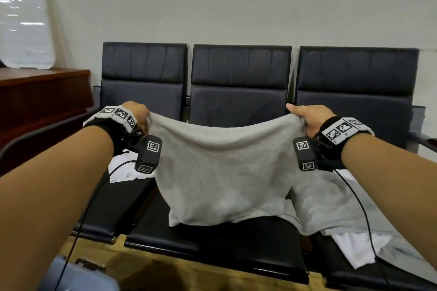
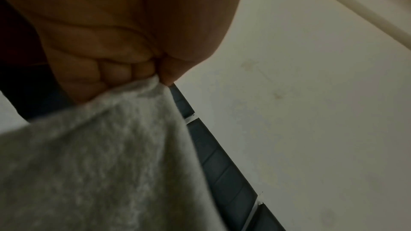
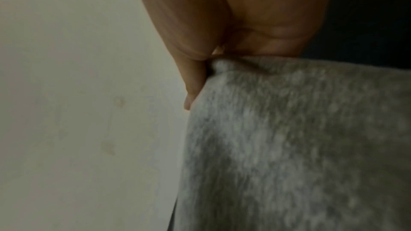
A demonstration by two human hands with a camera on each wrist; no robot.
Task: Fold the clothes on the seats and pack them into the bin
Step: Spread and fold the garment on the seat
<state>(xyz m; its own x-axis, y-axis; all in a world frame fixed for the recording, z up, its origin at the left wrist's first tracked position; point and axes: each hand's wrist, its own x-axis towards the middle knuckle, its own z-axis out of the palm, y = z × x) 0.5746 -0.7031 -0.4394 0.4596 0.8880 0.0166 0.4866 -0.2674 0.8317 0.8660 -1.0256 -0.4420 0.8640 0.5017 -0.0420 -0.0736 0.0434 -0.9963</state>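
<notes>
The left hand (image 1: 138, 113) and right hand (image 1: 309, 118) are each pinching a top corner of the grey garment (image 1: 224, 172) (fingers curled tight). It is hanging above the middle seat (image 1: 212, 241), its lower edge touching the cushion.

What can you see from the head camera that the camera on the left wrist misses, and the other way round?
Only the head view shows the right hand, the three black seats, the white clothes lying on them and the blue bin below. Only the left wrist view shows, from beneath, the curled fingers and thumb pinching the fabric. Both show the left hand gripping a corner of the grey garment, plus the seat backs and wall.
</notes>
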